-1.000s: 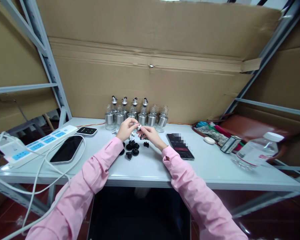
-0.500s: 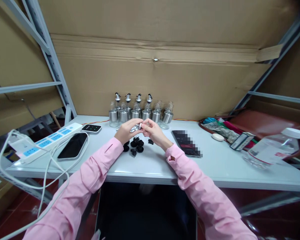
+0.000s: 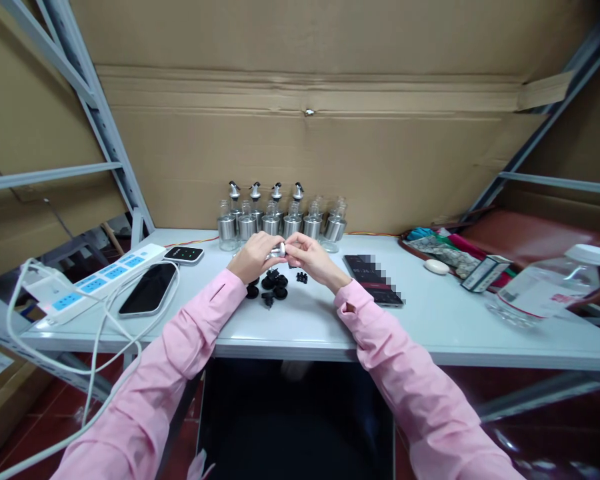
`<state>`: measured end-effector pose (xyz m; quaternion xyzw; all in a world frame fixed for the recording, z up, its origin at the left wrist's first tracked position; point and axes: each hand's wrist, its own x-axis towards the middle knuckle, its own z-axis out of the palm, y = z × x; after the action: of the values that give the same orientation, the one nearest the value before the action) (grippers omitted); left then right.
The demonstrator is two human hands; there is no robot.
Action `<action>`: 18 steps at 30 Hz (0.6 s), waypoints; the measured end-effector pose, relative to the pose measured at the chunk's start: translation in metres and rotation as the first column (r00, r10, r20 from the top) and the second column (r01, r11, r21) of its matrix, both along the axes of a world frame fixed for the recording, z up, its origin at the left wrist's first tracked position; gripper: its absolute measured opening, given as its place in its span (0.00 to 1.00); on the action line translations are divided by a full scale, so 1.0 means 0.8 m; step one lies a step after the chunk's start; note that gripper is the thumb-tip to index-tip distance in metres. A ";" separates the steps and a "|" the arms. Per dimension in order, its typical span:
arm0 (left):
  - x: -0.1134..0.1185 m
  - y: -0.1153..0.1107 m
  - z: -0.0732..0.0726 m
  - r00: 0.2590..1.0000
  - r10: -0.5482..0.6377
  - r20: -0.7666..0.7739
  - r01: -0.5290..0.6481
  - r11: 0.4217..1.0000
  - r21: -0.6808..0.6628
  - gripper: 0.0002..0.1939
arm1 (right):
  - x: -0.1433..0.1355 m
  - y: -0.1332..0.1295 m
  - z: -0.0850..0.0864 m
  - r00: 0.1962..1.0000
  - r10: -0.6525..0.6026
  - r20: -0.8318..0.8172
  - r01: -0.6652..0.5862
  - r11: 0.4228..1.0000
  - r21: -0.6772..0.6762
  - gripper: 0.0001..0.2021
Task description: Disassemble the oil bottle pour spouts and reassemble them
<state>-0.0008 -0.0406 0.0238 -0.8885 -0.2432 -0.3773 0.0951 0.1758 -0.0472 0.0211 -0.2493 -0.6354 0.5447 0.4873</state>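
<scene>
The left hand (image 3: 254,258) is closed around a silver spout fitting (image 3: 279,250), whose pale end sticks out toward the right hand (image 3: 310,257); that hand is drawn narrow, thumb and fingertips pinched at the pale end, though whether they also grip a separate small part cannot be told. The fitting is therefore between the two hands, just above the white table (image 3: 305,330) and in front of the bottles. One second ago the two hands showed separate pieces, a silver ring end at the left fingertips and a small white piece at the right; now the pale end meets the silver body and the fingertips of both hands are close together. Compared with half a second ago, the fitting shows more plainly beyond the left fingers. The view has shifted since the first picture, but the black stoppers (image 3: 275,283) remain clustered below the hands, with the small black parts (image 3: 302,277) just to their right. Behind, the steel-sleeved glass bottles (image 3: 293,228) are arranged as before, the front ones with bare necks and four farther back topped by pourer spouts (image 3: 298,192). The dark phone (image 3: 367,273) still lies to the right of the right hand.
</scene>
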 end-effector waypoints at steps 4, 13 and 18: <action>-0.004 -0.004 0.004 0.999 -0.024 -0.031 0.024 1.000 0.008 0.21 | 0.003 0.004 -0.002 0.997 -0.015 0.078 0.007 0.995 0.102 0.16; -0.005 0.003 0.002 0.987 -0.050 0.155 0.094 0.952 -0.291 0.20 | 0.003 -0.003 0.003 0.959 -0.210 0.192 0.149 0.946 0.288 0.15; -0.009 0.005 0.006 0.965 -0.008 0.264 0.166 0.796 -0.582 0.19 | 0.001 -0.007 0.002 0.908 -0.343 0.241 0.218 0.877 0.427 0.14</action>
<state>-0.0079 -0.0362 0.0283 -0.8290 -0.3183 -0.3930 -0.2390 0.1763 -0.0525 0.0228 -0.3197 -0.7559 0.2836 0.4960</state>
